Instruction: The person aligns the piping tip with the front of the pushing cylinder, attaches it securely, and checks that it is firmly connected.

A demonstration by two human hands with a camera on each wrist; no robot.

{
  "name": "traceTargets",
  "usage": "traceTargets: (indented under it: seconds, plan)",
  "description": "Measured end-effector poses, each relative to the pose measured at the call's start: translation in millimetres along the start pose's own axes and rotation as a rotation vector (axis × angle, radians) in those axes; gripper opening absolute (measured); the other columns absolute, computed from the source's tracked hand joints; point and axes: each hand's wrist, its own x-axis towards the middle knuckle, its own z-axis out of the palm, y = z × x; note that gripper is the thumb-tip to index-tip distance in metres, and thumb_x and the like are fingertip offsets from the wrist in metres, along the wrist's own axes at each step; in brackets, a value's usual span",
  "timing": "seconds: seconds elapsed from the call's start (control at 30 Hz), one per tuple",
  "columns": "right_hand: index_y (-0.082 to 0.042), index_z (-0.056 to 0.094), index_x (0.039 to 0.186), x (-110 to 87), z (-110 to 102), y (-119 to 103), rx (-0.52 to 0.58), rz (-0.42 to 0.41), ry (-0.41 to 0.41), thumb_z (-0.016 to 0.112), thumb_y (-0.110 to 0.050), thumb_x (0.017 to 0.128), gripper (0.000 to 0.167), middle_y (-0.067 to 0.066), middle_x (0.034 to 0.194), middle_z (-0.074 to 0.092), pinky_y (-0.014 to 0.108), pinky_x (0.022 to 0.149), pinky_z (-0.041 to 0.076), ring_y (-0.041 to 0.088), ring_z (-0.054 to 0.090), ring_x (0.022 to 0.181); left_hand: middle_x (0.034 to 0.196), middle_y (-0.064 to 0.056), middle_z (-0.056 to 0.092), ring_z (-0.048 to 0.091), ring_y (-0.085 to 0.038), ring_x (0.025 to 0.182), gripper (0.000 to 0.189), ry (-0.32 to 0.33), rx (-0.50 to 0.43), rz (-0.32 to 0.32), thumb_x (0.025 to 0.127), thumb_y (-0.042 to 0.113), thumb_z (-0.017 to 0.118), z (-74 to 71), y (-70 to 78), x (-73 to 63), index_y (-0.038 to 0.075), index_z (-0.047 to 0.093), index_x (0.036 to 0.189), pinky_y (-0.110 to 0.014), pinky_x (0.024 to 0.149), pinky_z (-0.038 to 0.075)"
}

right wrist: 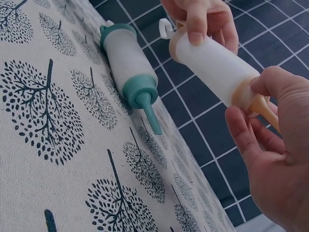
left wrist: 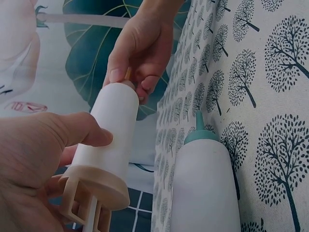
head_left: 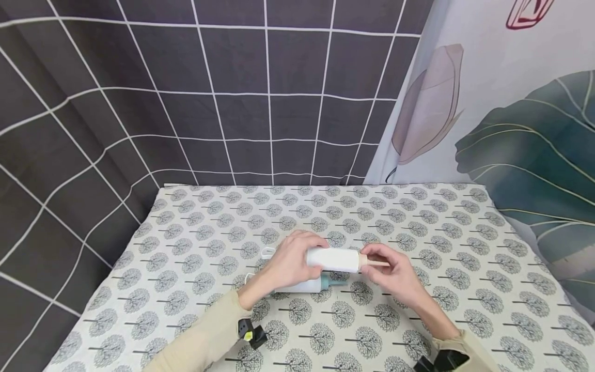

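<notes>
A white syringe-style bottle [head_left: 334,260] with beige ends and a slim beige nozzle [right wrist: 264,112] is held sideways above the table. My left hand [head_left: 294,258] grips its barrel near the plunger end, thumb along the side. At the other end, my right hand [head_left: 396,273] pinches the beige nozzle collar [right wrist: 245,94] between thumb and fingers. A beige finger frame [left wrist: 99,186] shows at the bottle's rear in the left wrist view. Beside it, a similar white bottle with teal ends [right wrist: 131,60] lies on the cloth, its teal nozzle pointing right; my left hand partly covers it in the head view.
A tree-patterned cloth [head_left: 223,310] covers the table. Behind stands a dark curtain [head_left: 241,62] with a white grid, and a white curtain [head_left: 483,103] with leaf prints hangs at the right.
</notes>
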Motion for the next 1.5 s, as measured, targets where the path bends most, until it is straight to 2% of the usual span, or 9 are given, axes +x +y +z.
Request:
traceTargets:
  seconds: [0.17,0.33,0.5,0.77,0.9,1.0,1.13,1.27,1.5]
  plan:
    - [0.008,0.062,0.112,-0.6,-0.3,-2.3,-0.007,0.055,0.014,0.067,0.01,0.087,0.026,0.012,0.101,0.07,0.031,0.07,0.059,0.018,0.069,0.083,0.116,-0.006,0.07,0.058,-0.022,0.098,0.045,0.002,0.001,-0.006,0.07,-0.001,0.083,-0.7,1.0,-0.3,0.006,0.071,0.113,-0.044,0.088,0.047]
    - [0.011,0.061,0.114,-0.6,0.1,-3.6,-0.004,0.09,0.009,0.066,0.004,0.091,0.025,0.014,0.096,0.07,0.031,0.071,0.059,0.025,0.07,0.075,0.116,-0.007,0.07,0.058,-0.022,0.099,0.046,0.002,0.006,0.001,0.069,-0.001,0.083,-0.3,0.6,-0.4,0.005,0.071,0.113,-0.044,0.089,0.048]
    - [0.012,0.062,0.114,-0.6,0.1,-3.1,0.002,0.116,0.004,0.063,0.001,0.094,0.023,0.012,0.091,0.07,0.031,0.07,0.059,0.024,0.069,0.07,0.117,-0.007,0.069,0.058,-0.023,0.1,0.046,0.004,0.004,0.01,0.069,-0.002,0.083,0.2,0.1,-0.5,0.005,0.071,0.112,-0.044,0.09,0.047]
    - [0.013,0.062,0.114,-0.7,0.0,-3.0,0.011,0.18,-0.001,0.063,-0.002,0.096,0.024,0.02,0.098,0.069,0.034,0.069,0.06,0.025,0.069,0.07,0.119,-0.007,0.069,0.058,-0.023,0.1,0.046,-0.001,0.002,0.011,0.07,0.0,0.084,0.7,-1.0,-1.0,0.005,0.07,0.113,-0.045,0.09,0.047]
    - [0.015,0.057,0.118,-0.6,-3.3,-2.4,0.021,0.142,-0.042,0.057,0.0,0.098,0.026,0.018,0.1,0.068,0.033,0.072,0.059,0.025,0.069,0.072,0.118,-0.007,0.069,0.059,-0.023,0.102,0.046,-0.004,0.002,0.012,0.069,0.001,0.084,0.7,-2.1,-0.6,0.005,0.07,0.113,-0.046,0.092,0.046]
    - [0.016,0.051,0.123,-0.7,-5.6,-1.6,0.036,0.083,-0.059,0.058,0.005,0.095,0.031,0.016,0.107,0.066,0.03,0.077,0.058,0.021,0.069,0.08,0.117,-0.006,0.07,0.061,-0.023,0.105,0.045,0.001,0.002,0.017,0.069,0.001,0.084,0.9,-4.4,0.0,0.005,0.07,0.112,-0.05,0.1,0.042]
    - [0.014,0.049,0.126,0.3,-5.8,-0.2,0.074,-0.044,-0.066,0.063,0.015,0.085,0.043,0.02,0.117,0.059,0.029,0.087,0.055,0.018,0.064,0.099,0.114,-0.006,0.07,0.063,-0.023,0.105,0.044,0.011,-0.003,0.021,0.069,0.0,0.084,1.1,-7.1,0.0,0.006,0.071,0.11,-0.053,0.109,0.034]
    - [0.011,0.051,0.12,2.5,-3.9,1.2,0.128,-0.157,-0.097,0.062,0.024,0.078,0.045,0.02,0.119,0.055,0.03,0.091,0.053,0.021,0.059,0.105,0.114,-0.006,0.071,0.063,-0.022,0.102,0.044,0.012,-0.006,0.016,0.069,0.0,0.084,1.1,-7.7,-0.2,0.006,0.071,0.11,-0.052,0.105,0.038]
    - [0.007,0.056,0.109,3.4,1.4,1.0,0.141,-0.164,-0.094,0.06,0.029,0.074,0.041,0.02,0.119,0.055,0.029,0.092,0.052,0.019,0.058,0.107,0.114,-0.005,0.071,0.062,-0.021,0.101,0.042,0.004,-0.009,0.016,0.068,0.0,0.084,1.7,-6.7,-0.5,0.006,0.071,0.108,-0.051,0.099,0.041]
